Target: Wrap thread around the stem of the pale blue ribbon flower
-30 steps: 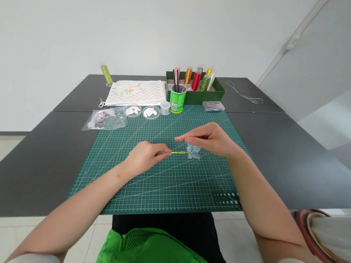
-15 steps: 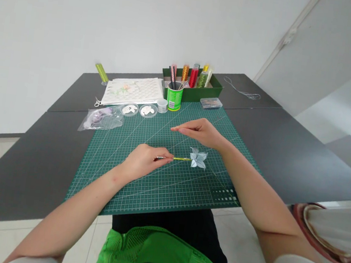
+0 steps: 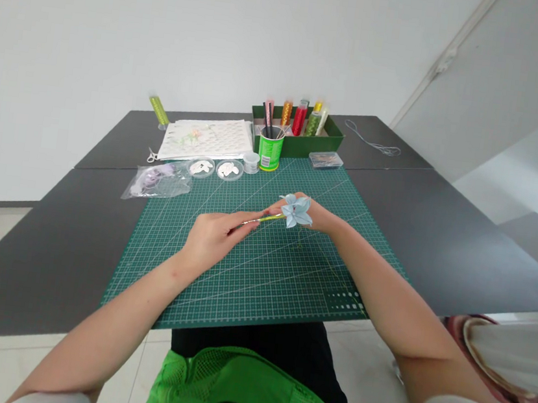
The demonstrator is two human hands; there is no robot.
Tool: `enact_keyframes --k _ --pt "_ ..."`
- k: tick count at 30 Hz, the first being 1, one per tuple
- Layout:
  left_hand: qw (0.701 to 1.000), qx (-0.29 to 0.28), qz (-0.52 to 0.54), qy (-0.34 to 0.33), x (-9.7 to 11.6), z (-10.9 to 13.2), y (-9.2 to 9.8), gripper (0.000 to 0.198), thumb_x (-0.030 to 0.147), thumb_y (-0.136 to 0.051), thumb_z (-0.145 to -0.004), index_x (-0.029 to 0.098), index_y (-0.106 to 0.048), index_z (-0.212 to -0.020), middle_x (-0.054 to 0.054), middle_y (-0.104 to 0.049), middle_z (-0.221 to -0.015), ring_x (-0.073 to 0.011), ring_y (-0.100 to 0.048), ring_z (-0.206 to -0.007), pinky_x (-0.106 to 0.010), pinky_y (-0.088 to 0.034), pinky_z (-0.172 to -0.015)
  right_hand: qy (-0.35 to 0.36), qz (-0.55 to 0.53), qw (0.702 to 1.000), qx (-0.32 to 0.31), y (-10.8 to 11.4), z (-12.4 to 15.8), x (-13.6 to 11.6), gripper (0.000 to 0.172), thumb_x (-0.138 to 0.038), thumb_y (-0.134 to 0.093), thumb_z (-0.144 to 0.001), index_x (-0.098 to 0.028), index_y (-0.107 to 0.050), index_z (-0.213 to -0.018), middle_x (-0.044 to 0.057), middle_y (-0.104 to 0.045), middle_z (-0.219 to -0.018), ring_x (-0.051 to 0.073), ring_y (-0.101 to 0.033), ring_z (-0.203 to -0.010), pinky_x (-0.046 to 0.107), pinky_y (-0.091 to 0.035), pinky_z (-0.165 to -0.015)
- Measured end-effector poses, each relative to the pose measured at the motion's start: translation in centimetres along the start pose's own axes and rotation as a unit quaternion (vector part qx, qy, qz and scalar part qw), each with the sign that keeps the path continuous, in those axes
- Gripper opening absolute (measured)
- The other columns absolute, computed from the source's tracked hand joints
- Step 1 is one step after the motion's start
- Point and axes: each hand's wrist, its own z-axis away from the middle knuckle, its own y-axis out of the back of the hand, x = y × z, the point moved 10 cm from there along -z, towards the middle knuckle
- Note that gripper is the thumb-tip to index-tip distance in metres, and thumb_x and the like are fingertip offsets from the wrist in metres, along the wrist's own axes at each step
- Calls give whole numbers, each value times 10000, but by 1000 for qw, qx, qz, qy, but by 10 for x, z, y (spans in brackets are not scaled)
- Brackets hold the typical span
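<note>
My left hand (image 3: 210, 237) pinches the thin stem of a pale blue artificial flower (image 3: 297, 211). The stem's upper part, near the petals, is wrapped in yellow-green, and its lower end runs back under my left fingers. Behind the bloom is my right hand (image 3: 319, 216), its fingertips close to the stem and to my left fingertips. The flower hides much of that hand; the fingers look pressed together, and what they hold cannot be made out. Both hands are over the green cutting mat (image 3: 250, 277). A faint thread hangs below the flower toward the mat's right front corner.
Toward the back stand a green can (image 3: 270, 152) with sticks, a green box (image 3: 300, 145) of thread spools, and a clear case (image 3: 325, 161). Left of these lie round dishes (image 3: 229, 170) of white pieces, paper sheets (image 3: 208, 138), small scissors (image 3: 151, 156) and a plastic bag (image 3: 158, 180).
My left hand has raised the flower and tilted its bloom upward. My right hand has come lower, so its fingers are now behind the bloom, beside the stem.
</note>
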Motion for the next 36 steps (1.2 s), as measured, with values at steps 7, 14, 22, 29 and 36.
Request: enact_keyframes --k 7,14,22,29,36 --pt "997 17 55 57 -8 -2 6 202 354 -645 -954 259 -798 -1046 24 -803 -830 -112 -679 -566 -200 -494 -519 -72 -26 990 122 20 0 26 523 -622 -353 -982 -202 -577 -766 -16 -477 -564 125 -416 -490 260 -371 -477" --pt "987 28 110 110 -21 -1 5 196 346 -667 -920 260 -807 -1026 19 -795 -781 -141 -707 -614 -206 -489 -495 -86 146 941 294 62 19 15 243 -451 -575 -913 -213 -597 -960 91 -672 -953 279 -597 -975 429 -439 -911" --pt "985 56 95 132 -30 -3 13 203 322 -655 -924 271 -801 -1056 15 -804 -845 -158 -743 -712 -229 -547 -603 55 -154 979 119 -34 2 -34 429 -527 -472 -973 -226 -645 -1224 76 -685 -1157 200 -652 -1023 382 -486 -1014" --pt "979 91 91 156 -45 -2 18 210 361 -663 -924 264 -802 -1047 14 -799 -828 -169 -744 -726 -264 -560 -676 57 41 983 171 -43 20 -59 354 -417 -432 -1016 -227 -700 -1148 41 -705 -899 121 -547 -595 263 -444 -611" --pt "983 75 65 157 -48 -4 17 196 343 -654 -936 255 -795 -1042 19 -797 -828 -171 -745 -748 -251 -530 -662 142 218 956 133 -41 30 -84 340 -325 -418 -1031 -204 -730 -1094 34 -779 -918 108 -649 -626 216 -444 -617"
